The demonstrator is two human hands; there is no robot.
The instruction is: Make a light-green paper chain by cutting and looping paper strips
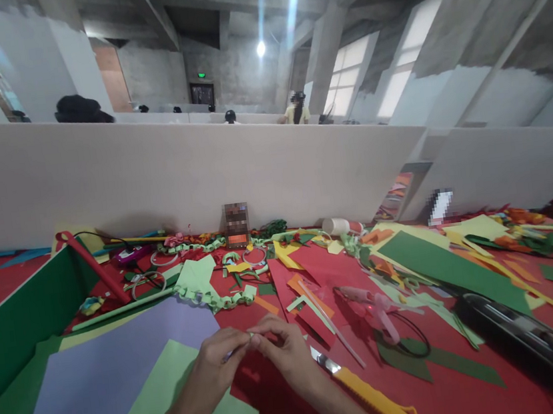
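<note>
Above the red tabletop [276,408], my left hand [215,362] and my right hand [289,353] meet fingertip to fingertip. Both are closed in a pinch. A tiny pale bit shows where the fingertips join, and a sliver of lilac peeks out under my left fingers; what they hold is too small and covered to name. A light green paper sheet [178,393] lies beneath my left forearm, over a larger lilac sheet [105,369]. Close to my right wrist rests a yellow utility knife [370,393], blade showing. Farther right lies a pink glue gun [374,306] with its cord.
A green paper-covered panel [33,317] stands at left. Light green paper chains [227,299], red paper [324,268] and several scraps cover the back. A phone [237,225] leans on the white partition [201,169]. At right is a long black device [530,344].
</note>
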